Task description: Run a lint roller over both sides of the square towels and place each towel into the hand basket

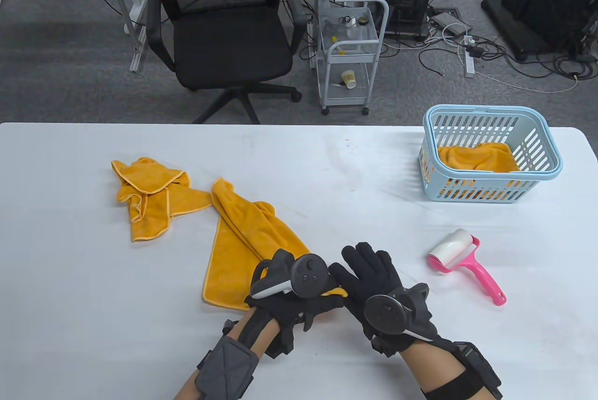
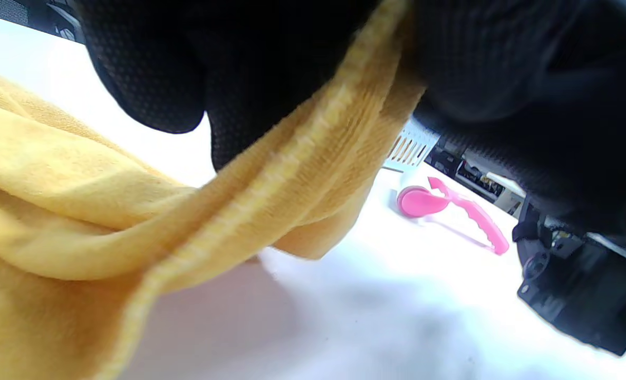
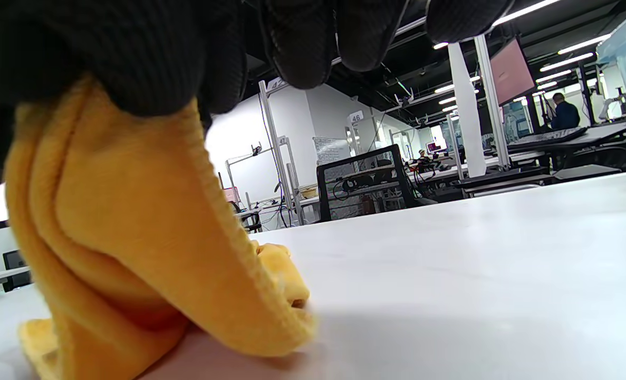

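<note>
Both gloved hands meet at the near corner of an orange towel [image 1: 254, 250] lying rumpled on the white table [image 1: 327, 175], well left of the blue hand basket [image 1: 490, 154]. The left hand [image 1: 299, 297] pinches the hemmed edge; the right hand [image 1: 373, 278] grips the same corner between thumb and fingers. The cloth looks light, soft and limp — likely best taken by its stitched corners and pulled flat. The pink lint roller [image 1: 465, 262] lies untouched just below the basket, which already holds one orange towel [image 1: 476, 157]. A second crumpled towel [image 1: 149, 194] waits far left. No brand or label is readable.
</note>
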The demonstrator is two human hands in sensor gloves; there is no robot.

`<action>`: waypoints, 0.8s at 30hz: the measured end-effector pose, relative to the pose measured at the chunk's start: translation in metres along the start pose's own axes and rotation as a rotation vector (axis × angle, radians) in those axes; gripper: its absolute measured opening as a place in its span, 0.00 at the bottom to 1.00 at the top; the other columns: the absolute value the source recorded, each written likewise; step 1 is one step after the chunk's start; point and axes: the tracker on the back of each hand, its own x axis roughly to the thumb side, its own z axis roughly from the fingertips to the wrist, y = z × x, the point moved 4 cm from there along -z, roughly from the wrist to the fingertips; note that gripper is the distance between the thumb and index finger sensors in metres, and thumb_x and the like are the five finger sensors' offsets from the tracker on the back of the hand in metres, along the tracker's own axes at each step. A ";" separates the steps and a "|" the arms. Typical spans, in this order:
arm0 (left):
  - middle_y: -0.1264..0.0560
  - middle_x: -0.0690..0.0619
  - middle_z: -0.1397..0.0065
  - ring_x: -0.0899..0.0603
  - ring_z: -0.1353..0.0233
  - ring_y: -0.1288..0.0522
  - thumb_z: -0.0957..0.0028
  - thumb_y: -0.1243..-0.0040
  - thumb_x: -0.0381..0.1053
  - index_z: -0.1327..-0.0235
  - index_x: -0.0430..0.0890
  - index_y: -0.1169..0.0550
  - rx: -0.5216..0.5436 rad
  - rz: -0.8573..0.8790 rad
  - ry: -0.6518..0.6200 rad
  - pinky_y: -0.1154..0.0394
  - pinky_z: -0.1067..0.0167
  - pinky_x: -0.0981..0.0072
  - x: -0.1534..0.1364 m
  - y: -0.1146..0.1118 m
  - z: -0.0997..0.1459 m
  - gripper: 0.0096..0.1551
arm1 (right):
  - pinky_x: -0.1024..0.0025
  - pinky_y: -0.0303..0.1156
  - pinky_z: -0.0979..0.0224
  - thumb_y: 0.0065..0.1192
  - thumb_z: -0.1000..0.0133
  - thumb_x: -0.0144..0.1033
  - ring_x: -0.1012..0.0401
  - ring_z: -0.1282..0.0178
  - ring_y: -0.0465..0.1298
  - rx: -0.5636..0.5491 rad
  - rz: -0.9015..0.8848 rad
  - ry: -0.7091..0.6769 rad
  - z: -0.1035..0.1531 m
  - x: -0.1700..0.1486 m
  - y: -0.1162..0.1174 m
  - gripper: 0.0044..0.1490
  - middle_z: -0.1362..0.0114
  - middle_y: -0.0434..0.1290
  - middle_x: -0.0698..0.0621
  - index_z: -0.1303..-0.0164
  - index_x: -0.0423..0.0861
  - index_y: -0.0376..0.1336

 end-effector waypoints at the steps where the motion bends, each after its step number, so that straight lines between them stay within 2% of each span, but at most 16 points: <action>1: 0.13 0.57 0.45 0.42 0.43 0.13 0.52 0.34 0.61 0.41 0.57 0.21 0.018 -0.043 0.012 0.23 0.37 0.39 -0.001 0.000 0.001 0.26 | 0.33 0.57 0.23 0.61 0.42 0.52 0.42 0.15 0.55 0.005 -0.032 0.011 -0.001 -0.002 -0.001 0.31 0.16 0.60 0.47 0.28 0.57 0.66; 7: 0.13 0.57 0.41 0.43 0.41 0.12 0.49 0.33 0.57 0.40 0.58 0.22 0.119 -0.162 0.080 0.22 0.37 0.41 -0.007 0.003 0.007 0.23 | 0.33 0.58 0.24 0.60 0.42 0.53 0.41 0.16 0.56 0.041 -0.167 0.046 -0.002 -0.013 -0.001 0.29 0.18 0.63 0.46 0.36 0.50 0.73; 9: 0.12 0.56 0.43 0.43 0.44 0.11 0.49 0.34 0.56 0.41 0.57 0.21 0.121 -0.091 0.058 0.21 0.38 0.41 -0.007 0.004 0.009 0.22 | 0.33 0.58 0.24 0.61 0.42 0.52 0.41 0.16 0.56 0.032 -0.152 0.056 -0.002 -0.015 -0.001 0.29 0.18 0.63 0.46 0.37 0.50 0.73; 11: 0.13 0.54 0.42 0.41 0.43 0.11 0.50 0.34 0.60 0.35 0.55 0.24 0.155 -0.069 0.060 0.21 0.38 0.41 -0.006 0.007 0.012 0.29 | 0.33 0.58 0.24 0.62 0.42 0.52 0.41 0.16 0.56 0.047 -0.132 0.061 -0.003 -0.016 0.002 0.28 0.19 0.64 0.46 0.40 0.48 0.74; 15: 0.13 0.53 0.40 0.40 0.42 0.11 0.47 0.39 0.58 0.37 0.54 0.22 0.209 -0.104 0.047 0.21 0.38 0.40 -0.001 0.012 0.015 0.25 | 0.33 0.58 0.24 0.64 0.43 0.53 0.41 0.16 0.56 0.061 -0.130 0.070 -0.003 -0.016 0.007 0.28 0.19 0.64 0.45 0.42 0.47 0.75; 16: 0.13 0.52 0.40 0.39 0.42 0.11 0.46 0.40 0.58 0.37 0.52 0.22 0.186 -0.096 0.056 0.22 0.38 0.40 0.000 0.010 0.014 0.25 | 0.33 0.58 0.24 0.66 0.45 0.56 0.41 0.16 0.56 0.057 -0.111 0.059 -0.002 -0.014 0.008 0.31 0.18 0.63 0.45 0.40 0.48 0.74; 18: 0.13 0.50 0.40 0.38 0.42 0.11 0.45 0.41 0.57 0.38 0.50 0.21 0.163 -0.107 0.068 0.22 0.39 0.39 0.002 0.006 0.012 0.24 | 0.33 0.57 0.23 0.69 0.50 0.62 0.41 0.15 0.55 0.032 -0.058 0.040 -0.002 -0.009 0.007 0.43 0.16 0.59 0.45 0.29 0.50 0.66; 19: 0.13 0.50 0.40 0.38 0.42 0.11 0.44 0.41 0.56 0.37 0.49 0.21 0.145 -0.127 0.084 0.22 0.39 0.39 0.003 0.004 0.011 0.24 | 0.33 0.57 0.23 0.70 0.50 0.63 0.41 0.14 0.54 0.017 -0.042 0.028 -0.001 -0.006 0.006 0.44 0.16 0.59 0.45 0.28 0.50 0.66; 21: 0.13 0.49 0.40 0.38 0.42 0.11 0.44 0.42 0.56 0.37 0.49 0.22 0.125 -0.156 0.098 0.22 0.39 0.38 0.004 0.000 0.009 0.25 | 0.33 0.58 0.23 0.69 0.49 0.61 0.42 0.14 0.55 -0.033 0.006 0.005 0.001 0.003 0.001 0.40 0.16 0.59 0.46 0.29 0.51 0.66; 24: 0.13 0.49 0.40 0.38 0.42 0.11 0.44 0.41 0.55 0.37 0.49 0.21 0.110 -0.173 0.101 0.22 0.39 0.38 0.006 -0.005 0.007 0.25 | 0.33 0.58 0.22 0.66 0.44 0.53 0.44 0.15 0.57 -0.077 0.059 -0.053 0.003 0.014 -0.005 0.27 0.18 0.63 0.48 0.38 0.53 0.72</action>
